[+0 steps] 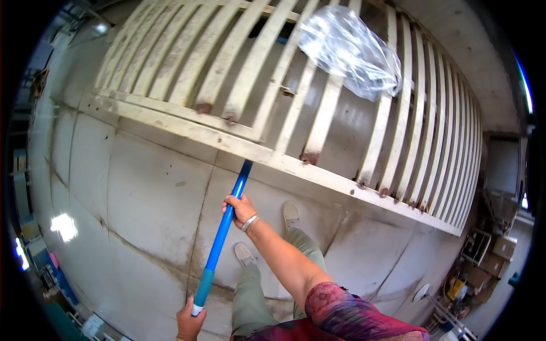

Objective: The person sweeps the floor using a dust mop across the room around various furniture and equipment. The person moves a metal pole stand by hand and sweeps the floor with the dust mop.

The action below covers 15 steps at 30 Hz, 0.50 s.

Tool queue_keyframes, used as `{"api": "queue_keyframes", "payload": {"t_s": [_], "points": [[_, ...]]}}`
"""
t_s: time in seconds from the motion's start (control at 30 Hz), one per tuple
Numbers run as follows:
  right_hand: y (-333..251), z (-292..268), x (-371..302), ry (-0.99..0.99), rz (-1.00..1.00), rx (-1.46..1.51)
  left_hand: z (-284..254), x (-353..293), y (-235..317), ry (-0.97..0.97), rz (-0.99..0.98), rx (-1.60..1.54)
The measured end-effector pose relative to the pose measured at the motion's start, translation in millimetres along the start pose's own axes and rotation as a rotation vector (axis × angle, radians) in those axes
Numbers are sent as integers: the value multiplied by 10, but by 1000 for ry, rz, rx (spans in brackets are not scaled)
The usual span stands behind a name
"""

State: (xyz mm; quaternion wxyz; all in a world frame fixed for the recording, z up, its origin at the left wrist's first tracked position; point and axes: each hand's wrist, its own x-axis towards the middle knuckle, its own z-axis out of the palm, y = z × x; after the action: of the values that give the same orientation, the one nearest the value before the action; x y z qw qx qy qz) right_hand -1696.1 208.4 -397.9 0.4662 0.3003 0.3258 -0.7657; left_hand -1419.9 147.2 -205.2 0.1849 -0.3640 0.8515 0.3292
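Here, left hand [190, 323] and right hand [242, 210] gripping blue pole [222, 241], tip hidden beneath slatted rack [278, 158] beyond them, clear plastic [350, 51] atop

Glare on floor [153, 182], bent edges, black corners

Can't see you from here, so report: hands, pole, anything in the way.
Right hand gripping blue pole; left hand at its near end. Slatted rack hides pole's far end. Clear plastic lying atop rack.
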Motion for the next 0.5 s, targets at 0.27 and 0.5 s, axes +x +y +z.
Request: {"api": "queue_keyframes", "payload": {"t_s": [0.27, 0.5], "points": [[-316, -663, -418, 38, -84, 240, 11, 238, 238, -142, 188, 253], [-1125, -1921, -534, 214, -358, 368, 641, 1031, 971, -263, 448, 330]]}}
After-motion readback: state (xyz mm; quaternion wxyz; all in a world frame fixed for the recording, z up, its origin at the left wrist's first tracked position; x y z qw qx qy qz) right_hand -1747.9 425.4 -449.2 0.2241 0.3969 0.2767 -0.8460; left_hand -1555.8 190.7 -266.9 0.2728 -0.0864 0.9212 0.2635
